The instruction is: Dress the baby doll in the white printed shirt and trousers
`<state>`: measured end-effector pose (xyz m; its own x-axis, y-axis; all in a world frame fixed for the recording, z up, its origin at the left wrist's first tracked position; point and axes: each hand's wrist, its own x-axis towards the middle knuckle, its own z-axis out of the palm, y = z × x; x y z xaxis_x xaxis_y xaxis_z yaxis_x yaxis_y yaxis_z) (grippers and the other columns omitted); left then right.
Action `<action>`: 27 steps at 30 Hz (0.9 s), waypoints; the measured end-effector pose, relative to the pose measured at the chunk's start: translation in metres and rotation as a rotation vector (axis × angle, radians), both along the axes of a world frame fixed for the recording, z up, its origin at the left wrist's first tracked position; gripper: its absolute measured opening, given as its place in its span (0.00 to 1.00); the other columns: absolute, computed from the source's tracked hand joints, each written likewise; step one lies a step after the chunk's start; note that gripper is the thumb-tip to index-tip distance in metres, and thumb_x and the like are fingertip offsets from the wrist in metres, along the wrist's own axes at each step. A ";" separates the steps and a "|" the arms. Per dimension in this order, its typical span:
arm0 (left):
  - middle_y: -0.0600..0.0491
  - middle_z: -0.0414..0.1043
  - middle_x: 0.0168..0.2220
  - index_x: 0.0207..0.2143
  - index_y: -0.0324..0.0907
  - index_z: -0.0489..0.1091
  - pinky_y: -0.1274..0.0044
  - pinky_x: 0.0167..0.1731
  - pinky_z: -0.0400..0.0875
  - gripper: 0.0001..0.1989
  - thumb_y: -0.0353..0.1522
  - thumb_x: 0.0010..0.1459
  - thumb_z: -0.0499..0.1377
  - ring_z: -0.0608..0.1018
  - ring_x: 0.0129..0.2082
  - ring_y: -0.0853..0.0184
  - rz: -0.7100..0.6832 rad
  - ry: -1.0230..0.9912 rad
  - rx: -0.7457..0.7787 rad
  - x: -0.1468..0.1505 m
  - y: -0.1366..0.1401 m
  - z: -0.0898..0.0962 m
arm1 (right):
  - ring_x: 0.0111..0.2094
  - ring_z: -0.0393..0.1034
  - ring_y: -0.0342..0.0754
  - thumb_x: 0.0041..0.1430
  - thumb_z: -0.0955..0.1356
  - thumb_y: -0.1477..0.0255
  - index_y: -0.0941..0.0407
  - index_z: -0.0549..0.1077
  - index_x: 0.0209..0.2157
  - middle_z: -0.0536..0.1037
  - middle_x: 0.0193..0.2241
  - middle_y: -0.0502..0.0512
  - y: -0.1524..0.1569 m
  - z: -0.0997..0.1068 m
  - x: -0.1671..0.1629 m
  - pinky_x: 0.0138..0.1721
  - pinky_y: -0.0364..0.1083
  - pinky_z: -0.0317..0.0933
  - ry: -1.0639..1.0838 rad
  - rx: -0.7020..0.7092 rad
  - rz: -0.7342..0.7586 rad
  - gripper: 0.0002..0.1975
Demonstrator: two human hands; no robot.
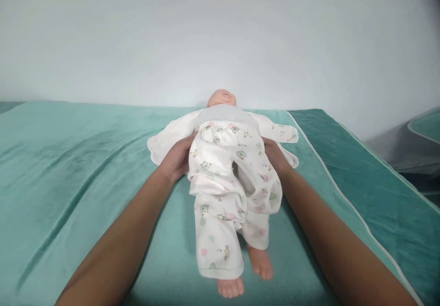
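A baby doll (222, 97) lies on its back, head away from me and bare feet toward me. It wears white printed pants (220, 159) with small animal figures, the gathered waistband up on its belly. Against the pants at the doll's left-hand side in the picture is my left hand (180, 157). My right hand (274, 154) touches the opposite side of the pants at hip height. The fingers of both hands go out of sight behind the cloth and the doll's body. A white top (175, 134) has its sleeves spread out to both sides.
A light green sheet (85, 182) with creases covers the surface under the doll. To the right, past a pale edging, lies a darker green cloth (364, 177). A plain white wall (220, 35) rises behind the doll's head.
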<state>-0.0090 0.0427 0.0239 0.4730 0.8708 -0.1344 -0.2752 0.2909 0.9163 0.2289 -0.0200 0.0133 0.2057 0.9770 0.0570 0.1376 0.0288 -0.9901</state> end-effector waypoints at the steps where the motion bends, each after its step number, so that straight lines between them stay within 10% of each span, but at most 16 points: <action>1: 0.48 0.80 0.41 0.50 0.41 0.75 0.67 0.45 0.74 0.22 0.37 0.53 0.62 0.80 0.43 0.55 -0.011 -0.008 -0.011 -0.001 0.000 0.001 | 0.37 0.77 0.59 0.45 0.72 0.60 0.53 0.80 0.32 0.82 0.29 0.54 0.000 0.000 0.001 0.37 0.55 0.72 0.023 -0.011 -0.008 0.14; 10: 0.47 0.80 0.39 0.45 0.38 0.77 0.67 0.42 0.73 0.22 0.28 0.44 0.61 0.79 0.42 0.54 -0.014 0.028 0.106 -0.004 -0.001 0.000 | 0.32 0.73 0.53 0.44 0.71 0.64 0.54 0.73 0.27 0.79 0.28 0.51 0.008 -0.008 0.008 0.33 0.50 0.66 -0.030 0.034 -0.099 0.09; 20: 0.50 0.78 0.40 0.50 0.41 0.72 0.73 0.39 0.70 0.27 0.33 0.45 0.65 0.78 0.38 0.61 0.292 0.326 0.321 0.003 0.002 -0.006 | 0.46 0.71 0.55 0.49 0.68 0.68 0.53 0.72 0.45 0.78 0.45 0.56 0.017 -0.016 0.010 0.48 0.52 0.64 -0.256 0.247 -0.112 0.18; 27: 0.51 0.78 0.39 0.43 0.40 0.76 0.72 0.42 0.68 0.18 0.30 0.48 0.59 0.76 0.39 0.61 0.145 0.341 0.500 0.001 0.014 -0.009 | 0.39 0.70 0.52 0.49 0.66 0.69 0.55 0.75 0.37 0.79 0.35 0.51 0.024 -0.005 0.012 0.39 0.47 0.63 -0.234 0.189 0.011 0.12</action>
